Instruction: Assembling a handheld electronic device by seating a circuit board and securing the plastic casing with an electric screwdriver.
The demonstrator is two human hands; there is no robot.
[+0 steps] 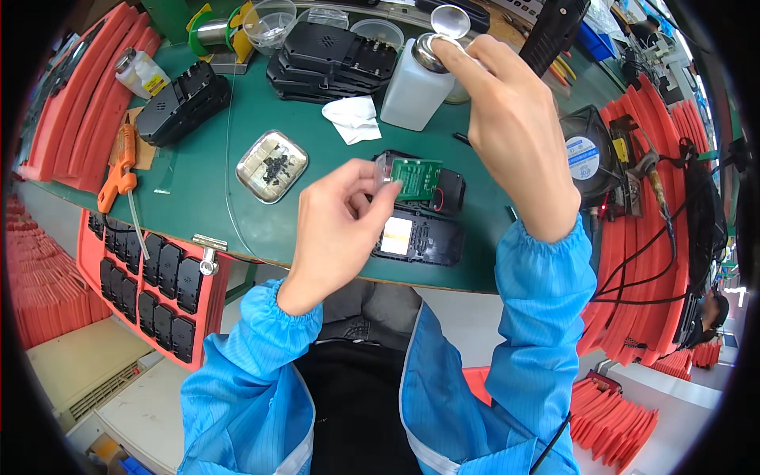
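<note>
My left hand (336,226) pinches a small green circuit board (418,180) by its left end, with a clear part near the fingertips. Thin red wire shows at the board's right side. Below it lie two black plastic housing halves, the nearer one (435,240) with a white label, the farther one (452,190) partly covered by the board. My right hand (518,131) is closed, its fingertips at the metal top of a white dispenser bottle (413,93) whose round lid stands raised. Whatever those fingers hold is hidden.
A metal tray (271,166) with small dark parts and a crumpled white wipe (352,119) lie on the green mat. Black housings (332,59) are stacked behind. An orange glue gun (120,170) sits left, a fan (587,154) right. Red trays (649,237) flank the bench.
</note>
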